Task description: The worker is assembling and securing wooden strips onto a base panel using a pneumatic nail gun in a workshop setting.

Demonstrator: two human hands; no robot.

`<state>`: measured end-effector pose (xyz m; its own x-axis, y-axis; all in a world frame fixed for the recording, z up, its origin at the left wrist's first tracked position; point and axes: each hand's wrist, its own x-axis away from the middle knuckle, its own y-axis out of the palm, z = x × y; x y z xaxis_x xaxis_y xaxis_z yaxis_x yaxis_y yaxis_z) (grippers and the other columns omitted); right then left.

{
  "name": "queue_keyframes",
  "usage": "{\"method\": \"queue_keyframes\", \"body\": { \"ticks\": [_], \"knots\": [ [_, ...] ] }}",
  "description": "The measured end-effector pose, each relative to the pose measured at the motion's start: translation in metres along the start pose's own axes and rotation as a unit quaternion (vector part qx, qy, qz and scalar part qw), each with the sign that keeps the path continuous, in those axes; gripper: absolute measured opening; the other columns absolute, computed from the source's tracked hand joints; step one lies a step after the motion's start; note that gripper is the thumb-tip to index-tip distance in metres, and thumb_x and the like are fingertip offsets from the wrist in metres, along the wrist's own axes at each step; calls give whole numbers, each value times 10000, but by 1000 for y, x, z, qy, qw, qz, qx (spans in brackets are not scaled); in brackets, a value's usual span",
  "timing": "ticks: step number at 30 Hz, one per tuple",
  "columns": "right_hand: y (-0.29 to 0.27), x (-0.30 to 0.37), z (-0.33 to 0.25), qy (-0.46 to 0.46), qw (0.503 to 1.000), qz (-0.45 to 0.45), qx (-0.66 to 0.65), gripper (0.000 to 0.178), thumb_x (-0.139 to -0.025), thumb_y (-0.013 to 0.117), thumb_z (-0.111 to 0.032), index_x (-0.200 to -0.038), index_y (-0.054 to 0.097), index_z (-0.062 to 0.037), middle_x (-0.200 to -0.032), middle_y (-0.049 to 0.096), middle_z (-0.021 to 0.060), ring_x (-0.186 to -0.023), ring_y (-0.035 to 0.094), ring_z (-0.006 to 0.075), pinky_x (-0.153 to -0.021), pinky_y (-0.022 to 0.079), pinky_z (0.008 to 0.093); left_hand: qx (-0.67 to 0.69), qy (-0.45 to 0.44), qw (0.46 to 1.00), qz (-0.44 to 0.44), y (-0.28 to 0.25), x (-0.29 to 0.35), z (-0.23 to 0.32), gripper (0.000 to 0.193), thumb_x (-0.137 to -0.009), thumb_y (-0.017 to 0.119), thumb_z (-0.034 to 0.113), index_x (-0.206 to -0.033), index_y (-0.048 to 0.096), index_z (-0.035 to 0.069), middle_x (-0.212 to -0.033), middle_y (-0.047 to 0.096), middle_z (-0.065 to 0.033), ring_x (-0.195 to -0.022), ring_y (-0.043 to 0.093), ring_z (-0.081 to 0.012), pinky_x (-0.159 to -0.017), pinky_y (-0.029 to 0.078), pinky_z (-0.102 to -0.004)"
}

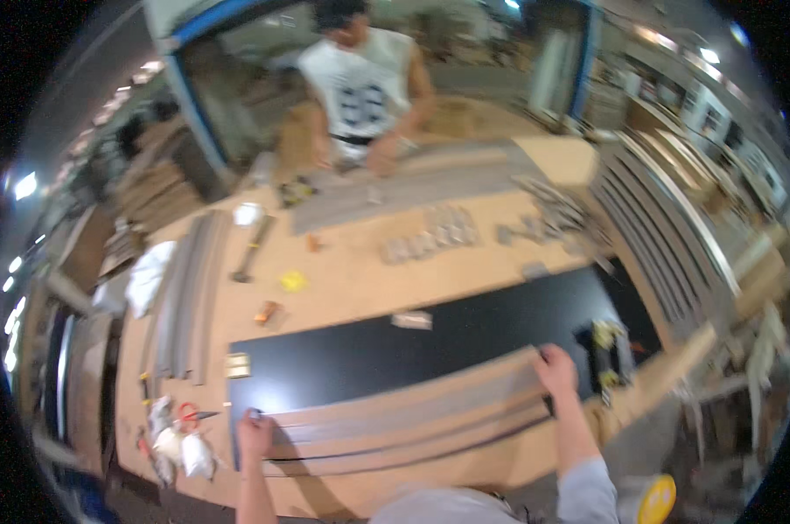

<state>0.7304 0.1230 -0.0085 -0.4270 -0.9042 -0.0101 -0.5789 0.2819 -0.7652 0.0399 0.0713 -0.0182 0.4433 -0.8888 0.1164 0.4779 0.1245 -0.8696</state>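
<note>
A long, brownish-grey board (403,403) with lengthwise stripes lies low in front of me, over the near part of a glossy black panel (491,321). My left hand (255,435) is closed on the board's left end. At the other end, my right hand (555,371) grips the right corner. Both hands are slightly blurred, and the undersides of the fingers are hidden. A yellow-and-black power tool (611,352) lies on the black panel to the right of my right hand. On the panel's far edge rests a small pale label-like piece (411,320).
Across the wooden table (351,262), a person (364,96) handles a grey panel (447,175). Long grey strips (189,288) lie at left, with a hammer (251,251) beside them. More strips (665,231) are stacked at right. Scissors (189,417) and white bags (194,454) sit near-left.
</note>
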Motion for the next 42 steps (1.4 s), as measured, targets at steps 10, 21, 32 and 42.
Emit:
{"method": "queue_keyframes", "body": {
  "ticks": [10, 21, 32, 42],
  "knots": [
    [1, 17, 72, 43, 989, 26, -142, 218, -875, 711, -180, -862, 615, 16, -799, 651, 103, -766, 618, 189, -739, 497, 349, 60, -108, 992, 27, -15, 35, 13, 506, -848, 727, 467, -1026, 696, -6, -968, 731, -203, -954, 701, -362, -875, 537, -441],
    [9, 26, 100, -74, 992, 6, -104, 246, -936, 740, -198, -1118, 671, -47, -1012, 709, 56, -919, 655, 181, -823, 524, 311, 116, -80, 987, 78, -7, 51, 8, 346, -808, 777, 336, -882, 667, 16, -879, 739, -150, -854, 719, -297, -774, 555, -393],
    [12, 46, -17, -254, 963, 69, 62, 411, -881, 746, -318, -1203, 676, -72, -1199, 684, 171, -1135, 631, 347, -985, 490, 454, -90, 115, 980, 134, 27, 58, 45, 731, -844, 710, 452, -1464, 460, 155, -1543, 398, -130, -1430, 341, -380, -1136, 282, -614],
    [33, 87, -19, -200, 964, -47, 166, 601, -875, 672, -385, -1379, 524, -93, -1505, 414, 195, -1429, 316, 419, -1181, 188, 616, -60, 188, 977, 84, 55, 74, 67, 607, -919, 609, 510, -1390, 558, 131, -1475, 454, -175, -1404, 351, -410, -1170, 204, -650]
  ]
}}
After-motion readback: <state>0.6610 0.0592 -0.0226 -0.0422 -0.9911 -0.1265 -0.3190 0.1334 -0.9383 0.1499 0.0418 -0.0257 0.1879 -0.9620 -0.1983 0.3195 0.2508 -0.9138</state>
